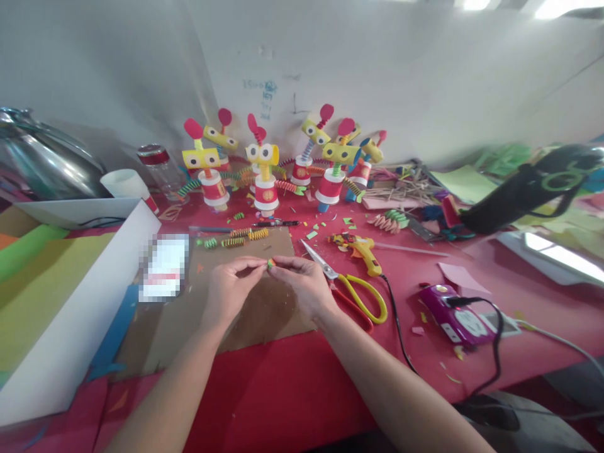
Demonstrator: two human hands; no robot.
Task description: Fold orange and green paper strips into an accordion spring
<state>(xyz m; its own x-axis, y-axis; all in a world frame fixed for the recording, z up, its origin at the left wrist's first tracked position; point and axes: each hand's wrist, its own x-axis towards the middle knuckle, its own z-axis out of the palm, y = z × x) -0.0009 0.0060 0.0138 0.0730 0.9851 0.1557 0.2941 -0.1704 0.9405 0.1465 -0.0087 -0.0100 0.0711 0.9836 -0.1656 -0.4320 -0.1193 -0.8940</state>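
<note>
Over a brown cardboard sheet [257, 311], my left hand [238, 280] and my right hand [302, 280] meet fingertip to fingertip. Both pinch a small folded piece of green and orange paper [270, 264], mostly covered by the fingers. Beyond the hands, folded paper springs in yellow [258, 234], green and brown lie along the cardboard's far edge. To the right of my right hand are scissors [349, 280] with red and yellow handles, blades apart. A yellow glue gun [363, 250] rests behind them.
Several paper-cup figures [265, 192] with big eyes stand along the wall. A white box [94, 302] of coloured paper and a blurred-out phone [164, 267] are left. A purple power socket [455, 318] with cables sits right, near a black bottle [519, 189]. A pen [278, 223] lies behind.
</note>
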